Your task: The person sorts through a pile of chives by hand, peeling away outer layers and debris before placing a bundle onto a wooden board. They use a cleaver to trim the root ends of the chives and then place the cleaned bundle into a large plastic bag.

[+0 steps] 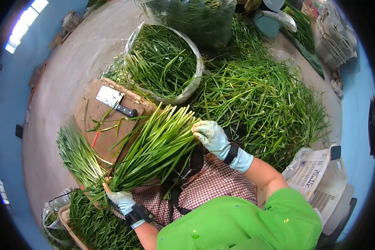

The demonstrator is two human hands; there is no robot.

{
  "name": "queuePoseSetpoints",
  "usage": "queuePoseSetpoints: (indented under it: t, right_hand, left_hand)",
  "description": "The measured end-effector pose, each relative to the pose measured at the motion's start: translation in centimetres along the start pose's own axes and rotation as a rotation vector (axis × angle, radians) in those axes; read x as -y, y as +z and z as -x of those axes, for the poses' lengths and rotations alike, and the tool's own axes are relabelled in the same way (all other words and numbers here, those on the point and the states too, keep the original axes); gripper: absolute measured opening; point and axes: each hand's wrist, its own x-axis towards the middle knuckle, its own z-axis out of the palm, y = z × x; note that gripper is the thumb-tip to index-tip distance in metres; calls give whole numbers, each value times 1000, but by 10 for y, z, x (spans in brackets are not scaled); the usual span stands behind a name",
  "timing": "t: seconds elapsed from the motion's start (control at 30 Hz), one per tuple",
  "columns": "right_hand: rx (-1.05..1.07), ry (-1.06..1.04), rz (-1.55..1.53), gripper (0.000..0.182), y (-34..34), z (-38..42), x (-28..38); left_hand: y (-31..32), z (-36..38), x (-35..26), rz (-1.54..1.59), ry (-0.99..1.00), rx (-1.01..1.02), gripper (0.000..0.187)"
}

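Observation:
A bundle of long green stalks (154,143) lies across my lap, its pale ends pointing up and right. My left hand (123,200), in a light blue glove, is wrapped round the leafy lower end of it. At the pale ends, my right hand (212,135) is gloved too, its fingers bent together beside the stalks; what they pinch is too small to make out. Beyond the bundle, a cleaver (116,101) with a black handle rests on a brown board (85,112) among loose leaves. Another bunch of stalks (77,156) lies at the board's left edge, near a red strip (95,139).
A plastic-lined round container (200,66) full of greens stands ahead. To the right spreads a large heap of greens (262,100). White plastic baskets (308,175) are at the right. A basket (64,214) of leaves sits lower left.

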Motion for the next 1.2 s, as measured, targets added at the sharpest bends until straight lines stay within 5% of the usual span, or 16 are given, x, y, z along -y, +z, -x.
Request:
queuePoseSetpoints:
  t: [0.13, 0.2, 0.37, 0.6, 0.73, 0.8, 1.07, 1.13, 1.2]
  right_hand:
    - [13, 111, 50, 26, 1, 4, 4]
    - [308, 89, 152, 33, -13, -11, 11]
    - [320, -217, 449, 17, -1, -26, 8]
    - [327, -259, 363, 18, 7, -23, 10]
    - [321, -85, 392, 17, 8, -20, 17]
    - [360, -267, 286, 18, 14, -25, 10]
    - [93, -397, 233, 23, 13, -19, 11]
    - [60, -267, 190, 19, -5, -24, 14]
    - [-209, -82, 5, 11, -19, -31, -7]
  left_hand:
    - [15, 7, -3, -57, 30, -33, 35]
    - [8, -3, -2, -23, 20, -52, 34]
    - [20, 6, -4, -17, 41, -49, 38]
    - [25, 7, -5, 6, 54, -63, 31]
    - [21, 7, -5, 14, 34, -48, 30]
    - [38, 18, -8, -10, 38, -46, 28]
    - [29, 14, -7, -6, 40, -39, 31]
    - [30, 14, -8, -4, 50, -37, 32]
    - [31, 15, -10, -76, 24, -33, 32]
